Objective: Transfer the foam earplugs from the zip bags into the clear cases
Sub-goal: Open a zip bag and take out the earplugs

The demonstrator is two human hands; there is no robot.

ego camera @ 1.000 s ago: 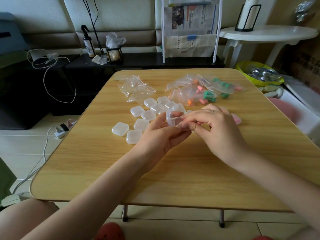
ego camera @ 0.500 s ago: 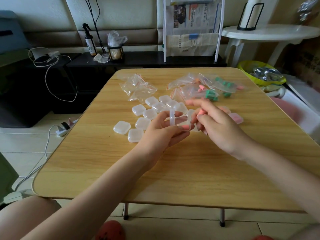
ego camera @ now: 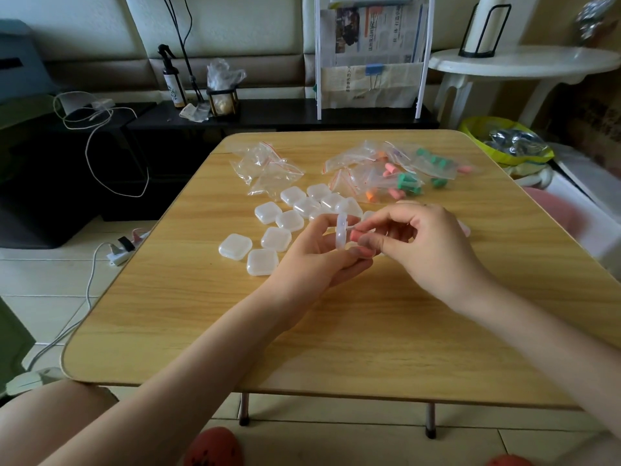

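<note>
My left hand (ego camera: 314, 260) holds an open clear case (ego camera: 342, 232) above the wooden table (ego camera: 336, 331), its lid standing up. One pink earplug (ego camera: 364, 253) lies in the case's lower half. My right hand (ego camera: 426, 243) pinches a second pink earplug (ego camera: 357, 235) right at the case. Several shut clear cases (ego camera: 289, 218) lie in a cluster behind my left hand. Zip bags with pink, orange and green earplugs (ego camera: 396, 178) lie at the back right. Empty zip bags (ego camera: 268, 169) lie at the back left.
A black low shelf (ego camera: 268, 112) with a spray bottle (ego camera: 173, 84) stands behind the table. A white round side table (ego camera: 524, 62) and a yellow bowl (ego camera: 504, 146) are at the right. Cables and a power strip (ego camera: 119, 250) lie on the floor at the left.
My right hand came back from the bags with a pink earplug between its fingers and brought it down to the open case. My left hand kept the case in place.
</note>
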